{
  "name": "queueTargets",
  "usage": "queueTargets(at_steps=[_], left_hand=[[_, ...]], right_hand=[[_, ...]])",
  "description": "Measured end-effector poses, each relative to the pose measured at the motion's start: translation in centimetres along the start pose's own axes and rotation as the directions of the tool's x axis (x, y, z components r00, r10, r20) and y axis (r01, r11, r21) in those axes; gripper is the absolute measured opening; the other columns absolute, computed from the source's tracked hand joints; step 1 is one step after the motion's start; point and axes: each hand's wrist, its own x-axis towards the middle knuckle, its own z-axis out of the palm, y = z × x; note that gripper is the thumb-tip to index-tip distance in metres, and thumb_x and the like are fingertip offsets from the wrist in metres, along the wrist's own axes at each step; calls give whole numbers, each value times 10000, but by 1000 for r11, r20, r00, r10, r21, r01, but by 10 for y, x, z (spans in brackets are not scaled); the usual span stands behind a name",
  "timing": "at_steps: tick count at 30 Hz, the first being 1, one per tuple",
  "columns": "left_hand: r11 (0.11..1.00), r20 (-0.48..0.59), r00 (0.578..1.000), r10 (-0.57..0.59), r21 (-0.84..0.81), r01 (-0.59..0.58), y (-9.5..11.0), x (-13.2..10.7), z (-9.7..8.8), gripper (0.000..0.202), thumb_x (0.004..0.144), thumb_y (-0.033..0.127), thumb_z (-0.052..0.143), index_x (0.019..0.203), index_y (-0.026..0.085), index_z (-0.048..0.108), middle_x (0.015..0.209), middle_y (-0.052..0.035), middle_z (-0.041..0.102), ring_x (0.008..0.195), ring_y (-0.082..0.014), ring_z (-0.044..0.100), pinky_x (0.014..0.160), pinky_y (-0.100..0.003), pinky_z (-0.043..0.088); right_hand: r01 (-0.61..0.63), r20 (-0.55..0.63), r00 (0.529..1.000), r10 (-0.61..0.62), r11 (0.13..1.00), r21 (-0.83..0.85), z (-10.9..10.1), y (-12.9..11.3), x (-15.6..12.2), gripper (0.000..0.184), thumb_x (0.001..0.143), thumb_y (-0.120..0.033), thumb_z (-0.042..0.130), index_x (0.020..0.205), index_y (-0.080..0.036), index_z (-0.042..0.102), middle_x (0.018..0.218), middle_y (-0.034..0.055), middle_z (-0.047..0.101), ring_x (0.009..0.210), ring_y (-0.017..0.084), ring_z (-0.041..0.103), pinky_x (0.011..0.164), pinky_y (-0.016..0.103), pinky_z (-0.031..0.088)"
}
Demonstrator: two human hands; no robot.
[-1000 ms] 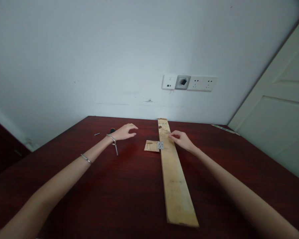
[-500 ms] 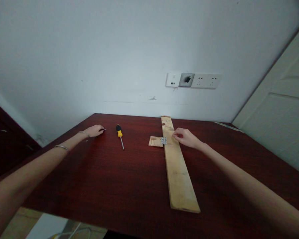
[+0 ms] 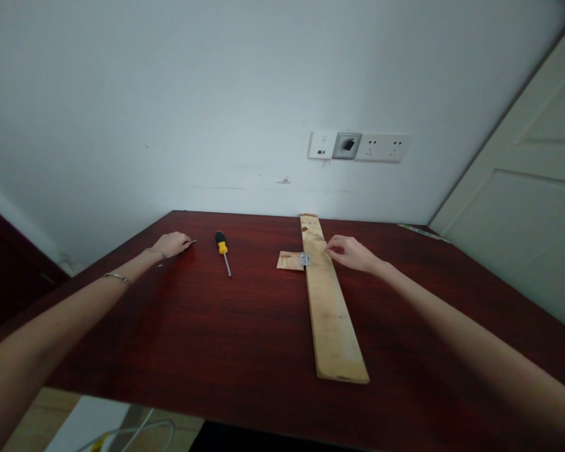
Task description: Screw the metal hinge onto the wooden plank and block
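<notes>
On the left of the table, my left hand (image 3: 172, 243) is closed in a pinch. A small thin metal piece, which looks like a screw (image 3: 193, 241), sticks out from its fingertips. My right hand (image 3: 351, 252) has thumb and forefinger pinched together at the right edge of a long wooden board (image 3: 334, 314). Whether anything is between those fingers I cannot make out. A silver hinge (image 3: 305, 258) lies across the board's left edge and a short wooden piece (image 3: 289, 260). Between my hands rests a screwdriver (image 3: 221, 245) with a black and yellow handle, its tip toward me.
The dark red table (image 3: 193, 333) meets a white wall with sockets (image 3: 381, 147). A pale door (image 3: 537, 182) stands at the right. Below the front edge, a white cable (image 3: 162, 424) is visible. A light strip (image 3: 424, 233) lies along the table's back right edge.
The view has shifted slightly, so everything appears a little higher and further left. Both hands keep nearly the same places and their pinched shape.
</notes>
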Motion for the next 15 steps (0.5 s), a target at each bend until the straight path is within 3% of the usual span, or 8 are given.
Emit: queueTargets(at_steps=[5,15], left_hand=[[993,-20,999,-41,114,43,12,-7,-4,358,891,324,373,889,191,706,1030,-112,708,945,-256,648,760,-280,455],[988,-18,998,-60,144,62,16,-7,-11,301,876,298,408,853,176,683,968,-116,705,913,-264,649,709,-275,443]], right_hand=[[11,3,1000,-11,1000,-20,0,1,-2,161,812,-175,531,820,-163,691,876,79,669,753,181,616,711,292,487],[4,2,1000,-4,1000,-28,-4,-1,-2,166,817,-191,525,820,-167,689,886,76,667,765,184,622,710,289,485]])
